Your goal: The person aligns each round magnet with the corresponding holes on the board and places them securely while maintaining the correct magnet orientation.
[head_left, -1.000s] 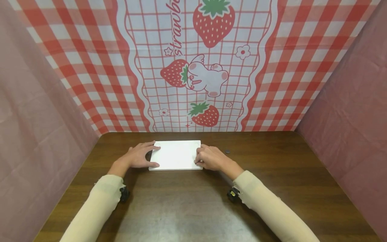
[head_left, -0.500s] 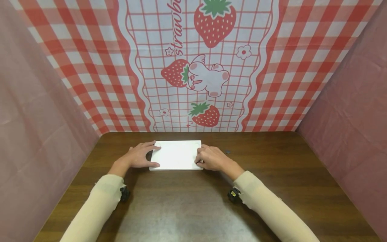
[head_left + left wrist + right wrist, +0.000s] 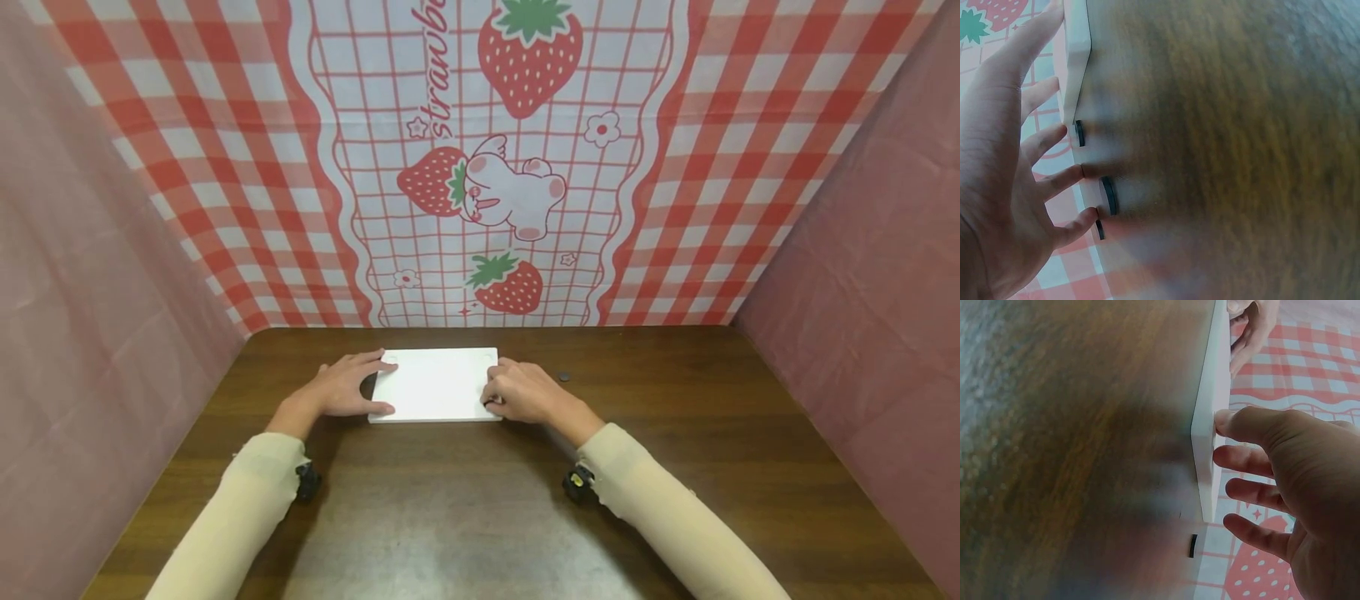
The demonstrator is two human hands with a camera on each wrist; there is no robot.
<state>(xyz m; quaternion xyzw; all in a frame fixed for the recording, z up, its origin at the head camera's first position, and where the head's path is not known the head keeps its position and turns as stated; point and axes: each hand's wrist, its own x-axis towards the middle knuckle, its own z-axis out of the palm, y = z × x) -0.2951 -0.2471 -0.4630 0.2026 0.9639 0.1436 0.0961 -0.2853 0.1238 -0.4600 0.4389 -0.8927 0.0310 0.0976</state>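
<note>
Behind the white board (image 3: 435, 385), a checked cloth (image 3: 225, 150) has sideways red writing (image 3: 440, 75), "strawbe", cut off at the top. The board lies on the tabletop (image 3: 450, 508) between both hands. The left hand (image 3: 343, 389) is spread, touching the board's left end. The right hand (image 3: 525, 392) has bent fingers touching the board's right end; I can't tell if it pinches something. A dark disc (image 3: 564, 377) sits right of the board.
</note>
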